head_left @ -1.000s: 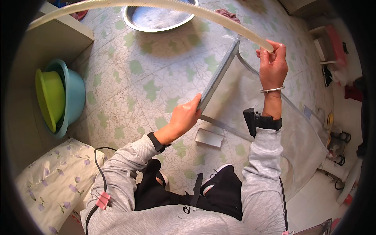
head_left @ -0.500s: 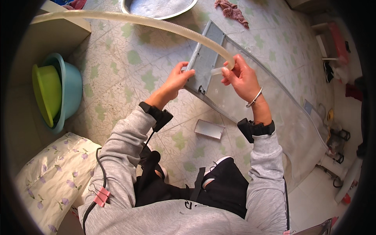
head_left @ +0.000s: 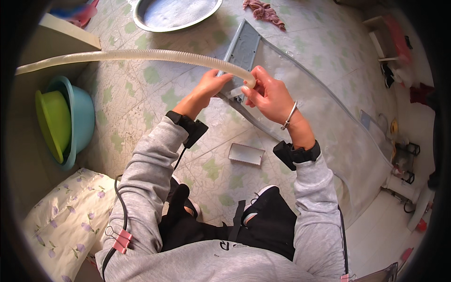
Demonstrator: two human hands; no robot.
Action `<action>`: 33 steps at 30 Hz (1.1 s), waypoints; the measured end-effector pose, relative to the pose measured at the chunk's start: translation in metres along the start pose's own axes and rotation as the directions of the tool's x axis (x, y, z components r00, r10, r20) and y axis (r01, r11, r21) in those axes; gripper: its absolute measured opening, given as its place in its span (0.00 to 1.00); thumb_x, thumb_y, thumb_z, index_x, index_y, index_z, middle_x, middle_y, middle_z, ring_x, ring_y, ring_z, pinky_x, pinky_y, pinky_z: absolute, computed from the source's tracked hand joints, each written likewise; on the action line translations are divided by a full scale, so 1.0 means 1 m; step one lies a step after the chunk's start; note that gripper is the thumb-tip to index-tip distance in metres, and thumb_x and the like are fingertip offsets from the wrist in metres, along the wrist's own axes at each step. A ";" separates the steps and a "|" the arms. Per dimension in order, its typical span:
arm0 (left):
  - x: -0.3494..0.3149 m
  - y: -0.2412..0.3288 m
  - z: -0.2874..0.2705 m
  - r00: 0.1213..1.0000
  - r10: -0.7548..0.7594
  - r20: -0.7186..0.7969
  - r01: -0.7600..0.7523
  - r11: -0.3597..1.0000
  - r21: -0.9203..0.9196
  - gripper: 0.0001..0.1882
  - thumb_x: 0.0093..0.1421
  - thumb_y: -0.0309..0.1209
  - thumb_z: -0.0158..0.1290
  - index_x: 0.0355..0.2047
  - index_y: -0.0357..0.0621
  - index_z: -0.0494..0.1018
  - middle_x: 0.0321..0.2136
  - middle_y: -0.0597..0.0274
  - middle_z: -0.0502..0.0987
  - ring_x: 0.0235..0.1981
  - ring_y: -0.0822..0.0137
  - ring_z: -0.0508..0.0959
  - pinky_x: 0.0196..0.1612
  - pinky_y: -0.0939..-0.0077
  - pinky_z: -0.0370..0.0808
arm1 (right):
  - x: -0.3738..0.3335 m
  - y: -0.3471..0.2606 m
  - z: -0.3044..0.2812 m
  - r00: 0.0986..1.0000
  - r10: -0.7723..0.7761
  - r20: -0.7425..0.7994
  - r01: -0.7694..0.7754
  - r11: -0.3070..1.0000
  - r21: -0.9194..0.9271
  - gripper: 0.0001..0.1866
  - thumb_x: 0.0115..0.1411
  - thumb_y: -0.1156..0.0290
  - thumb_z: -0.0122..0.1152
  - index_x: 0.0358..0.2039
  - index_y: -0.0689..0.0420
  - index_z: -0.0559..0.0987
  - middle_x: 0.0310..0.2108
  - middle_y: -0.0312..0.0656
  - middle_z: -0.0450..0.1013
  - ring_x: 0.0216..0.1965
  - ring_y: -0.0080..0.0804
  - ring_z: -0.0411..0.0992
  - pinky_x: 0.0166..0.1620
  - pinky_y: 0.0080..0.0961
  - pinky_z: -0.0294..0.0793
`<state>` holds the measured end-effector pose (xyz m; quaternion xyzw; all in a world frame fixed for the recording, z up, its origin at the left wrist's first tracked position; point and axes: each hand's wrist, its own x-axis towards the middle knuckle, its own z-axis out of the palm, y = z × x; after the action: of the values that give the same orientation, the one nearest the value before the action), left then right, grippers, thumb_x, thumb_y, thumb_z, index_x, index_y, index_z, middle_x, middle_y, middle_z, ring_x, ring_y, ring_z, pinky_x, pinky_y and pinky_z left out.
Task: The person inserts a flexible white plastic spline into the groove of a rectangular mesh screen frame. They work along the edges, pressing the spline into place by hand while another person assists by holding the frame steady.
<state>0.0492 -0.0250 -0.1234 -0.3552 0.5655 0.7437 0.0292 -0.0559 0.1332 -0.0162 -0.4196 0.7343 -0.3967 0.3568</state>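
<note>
A ribbed, cream-coloured hose (head_left: 150,55) arches in from the left, and its end is pinched in the fingers of my right hand (head_left: 272,96). The hose's pale end piece points down and left, toward the corner of a grey panel (head_left: 245,42). My left hand (head_left: 206,89) is closed on that panel's left edge, thumb on top; its other fingers are partly hidden. From the panel a see-through sheet (head_left: 324,136) with grey edging spreads to the right, with wet spots on it. Whether water leaves the hose cannot be made out.
A metal basin (head_left: 137,19) of foamy water stands ahead, a pink cloth (head_left: 264,13) right of it. At left are a blue basin (head_left: 87,117), a green basin (head_left: 51,122) and flowered fabric (head_left: 66,216). A small white rectangular piece (head_left: 246,154) lies before my feet.
My right hand has moved left and slightly down with the hose end, closer to my left hand. The hose now sags lower. My left hand keeps its hold on the panel.
</note>
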 end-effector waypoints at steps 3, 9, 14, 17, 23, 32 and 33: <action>-0.005 0.010 0.003 0.997 0.007 -0.079 -0.014 0.997 -0.078 0.22 0.59 0.39 0.55 0.48 0.38 0.72 0.34 0.63 0.76 0.30 0.72 0.75 0.31 0.76 0.72 | -0.005 0.006 -0.011 1.000 0.022 -0.012 -0.023 0.997 -0.079 0.09 0.62 0.71 0.57 0.35 0.58 0.65 0.23 0.36 0.72 0.24 0.20 0.75 0.27 0.19 0.74; -0.014 0.052 -0.026 0.956 0.233 -0.177 -0.244 0.969 -0.041 0.18 0.59 0.39 0.57 0.42 0.35 0.76 0.24 0.76 0.72 0.23 0.83 0.65 0.25 0.84 0.60 | -0.015 0.014 -0.049 0.988 0.015 -0.151 -0.025 0.998 -0.065 0.11 0.59 0.71 0.57 0.35 0.56 0.64 0.19 0.42 0.73 0.21 0.31 0.76 0.27 0.27 0.72; -0.046 0.099 -0.051 0.869 0.470 -0.154 -0.460 0.882 0.097 0.16 0.61 0.33 0.55 0.42 0.32 0.75 0.31 0.72 0.76 0.32 0.83 0.69 0.35 0.87 0.65 | -0.016 0.014 -0.067 0.974 -0.034 -0.225 0.015 0.996 -0.084 0.11 0.58 0.72 0.58 0.34 0.57 0.64 0.19 0.42 0.73 0.21 0.32 0.76 0.27 0.26 0.72; -0.067 0.120 -0.055 0.799 0.563 -0.213 -0.504 0.819 0.275 0.15 0.60 0.33 0.56 0.41 0.31 0.75 0.32 0.69 0.76 0.33 0.81 0.71 0.36 0.86 0.67 | -0.012 0.007 -0.074 0.942 -0.112 -0.317 0.078 0.990 -0.116 0.10 0.58 0.72 0.58 0.34 0.57 0.65 0.20 0.42 0.74 0.22 0.34 0.76 0.28 0.27 0.72; -0.116 0.139 -0.063 0.825 0.526 -0.204 -0.475 0.843 0.254 0.17 0.61 0.31 0.55 0.45 0.30 0.74 0.33 0.67 0.77 0.33 0.81 0.72 0.37 0.88 0.67 | -0.004 -0.018 -0.096 0.734 -0.351 -0.582 0.247 0.936 -0.253 0.08 0.60 0.73 0.58 0.36 0.59 0.68 0.26 0.39 0.76 0.25 0.22 0.77 0.29 0.20 0.76; -0.168 0.132 -0.062 0.825 0.544 -0.153 -0.494 0.826 0.271 0.16 0.63 0.28 0.53 0.48 0.30 0.72 0.38 0.64 0.78 0.37 0.80 0.74 0.42 0.88 0.69 | -0.004 -0.030 -0.115 0.585 -0.347 -0.733 0.319 0.929 -0.186 0.07 0.61 0.75 0.57 0.37 0.59 0.68 0.30 0.40 0.78 0.30 0.24 0.78 0.33 0.19 0.77; -0.170 0.131 -0.061 0.827 0.541 -0.152 -0.494 0.828 0.264 0.16 0.63 0.28 0.53 0.48 0.30 0.72 0.38 0.63 0.78 0.38 0.80 0.74 0.43 0.87 0.69 | -0.003 -0.030 -0.115 0.572 -0.357 -0.739 0.327 0.925 -0.193 0.07 0.61 0.76 0.56 0.38 0.60 0.68 0.31 0.40 0.78 0.30 0.24 0.78 0.34 0.19 0.77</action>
<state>0.1483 -0.0635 0.0727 -0.2627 0.7170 0.6141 -0.1996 -0.1432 0.1584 0.0598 -0.3528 0.7271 -0.5840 -0.0766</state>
